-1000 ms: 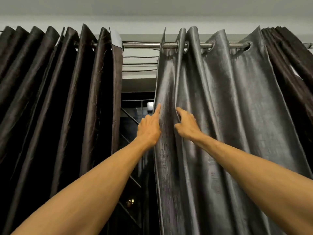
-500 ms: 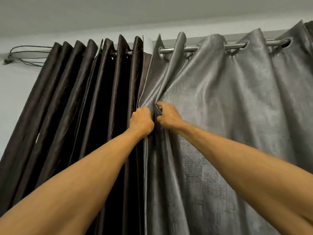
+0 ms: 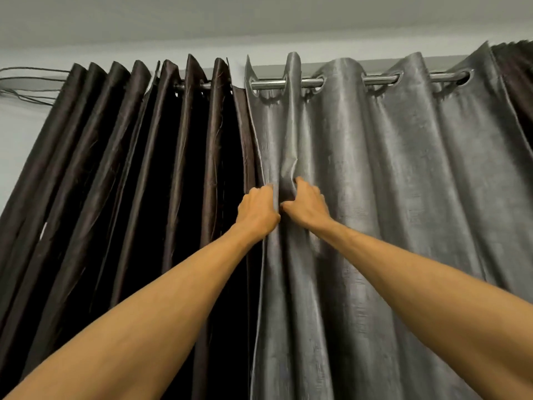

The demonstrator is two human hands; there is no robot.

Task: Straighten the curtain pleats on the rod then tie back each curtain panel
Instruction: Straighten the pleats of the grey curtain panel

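Left grip (image 3: 258,210) and right grip (image 3: 307,204) — side by side — each clutched a fold of the grey curtain (image 3: 403,183).

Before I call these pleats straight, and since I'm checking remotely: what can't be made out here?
Head view only.
Fingertips of left hand and right hand: buried in a grey curtain fold.
The rod behind the brown curtain: mostly covered by bunched pleats.
Hems, any tiebacks: below the bottom edge.

Curtain (image 3: 389,197) hides fingertips of left hand (image 3: 257,210), right hand (image 3: 308,205) (rod (image 3: 268,83) partly).
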